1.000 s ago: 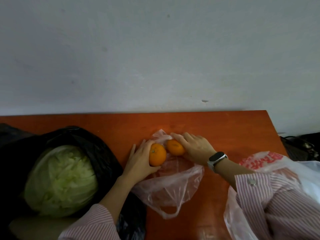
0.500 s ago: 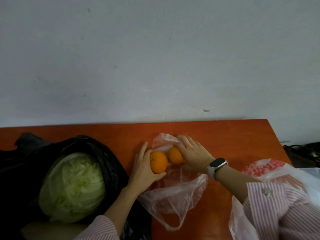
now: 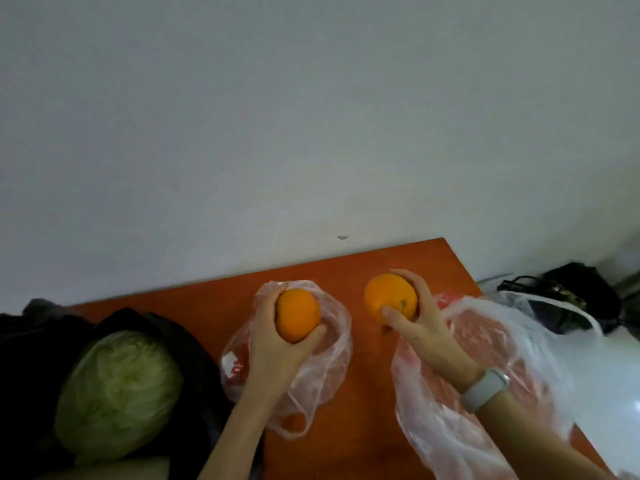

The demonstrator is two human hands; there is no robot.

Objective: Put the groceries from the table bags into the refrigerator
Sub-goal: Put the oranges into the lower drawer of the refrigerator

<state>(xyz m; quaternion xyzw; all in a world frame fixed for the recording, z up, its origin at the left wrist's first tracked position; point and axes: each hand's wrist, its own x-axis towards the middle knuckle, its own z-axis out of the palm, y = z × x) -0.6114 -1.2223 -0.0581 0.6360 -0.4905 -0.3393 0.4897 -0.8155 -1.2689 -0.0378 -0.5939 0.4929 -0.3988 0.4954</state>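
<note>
1. A person's left hand [image 3: 277,344] grips 1 orange [image 3: 298,315] above a thin, crinkled clear bag [image 3: 332,362] on the orange-red worktop [image 3: 363,427]; the fingers [image 3: 268,299] curl round the far side and the thumb presses the near side.

2. The right hand [image 3: 419,327], with a pale watch [image 3: 485,389] on its wrist, holds a 2nd orange [image 3: 389,297] clear of the worktop, fingers wrapped over the top and thumb pinching it from below.

3. Both fruits are round, with a matte, dimpled-looking skin. Each sits deep in its palm, probably so neither rolls free on the way to the refrigerator, which is not in view.

4. A 2nd clear bag [image 3: 450,427], printed in red, lies slack under the right forearm; whether it holds anything cannot be told.

5. A pale green cabbage [image 3: 117,393], ribbed and tightly leaved, rests in an opened black bag [image 3: 194,358] at the left, not yet unpacked.

6. With 2 oranges lifted and the cabbage waiting, the job looks to be in an early stage.
</note>
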